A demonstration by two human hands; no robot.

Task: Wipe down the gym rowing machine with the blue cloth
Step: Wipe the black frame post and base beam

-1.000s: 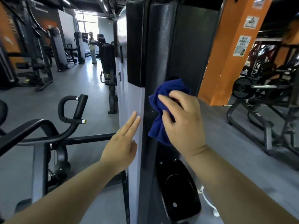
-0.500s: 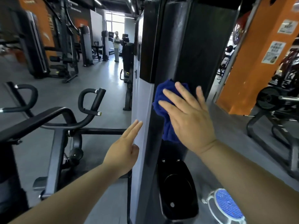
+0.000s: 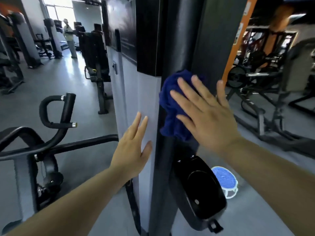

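A right hand (image 3: pixel 208 114), fingers straight and spread, presses a bunched blue cloth (image 3: pixel 170 103) flat against the black column (image 3: pixel 179 40) of the rowing machine (image 3: pixel 146 31). The hand grips nothing. The cloth lies about midway up the column's visible face, with a loose fold hanging below the palm.

The left hand (image 3: pixel 131 150), also flat and unclenched, rests on the pale panel (image 3: pixel 148 99) just left of the column, apparently as a brace.

The cloth looks soft and light, and likely to ruck up or slide on the column's glossy, rigid surface. A broad palm over the middle of the bundle, or the loose fold gathered under the fingers, should hold it best.

A shiny black oval cover (image 3: pixel 199 189) sits below the cloth at the column's foot. A small blue-topped stool (image 3: pixel 225 178) stands on the floor to the column's right. A curved black handlebar (image 3: pixel 51 109) is well to its left, and a standing person (image 3: pixel 69 36) is far beyond that.
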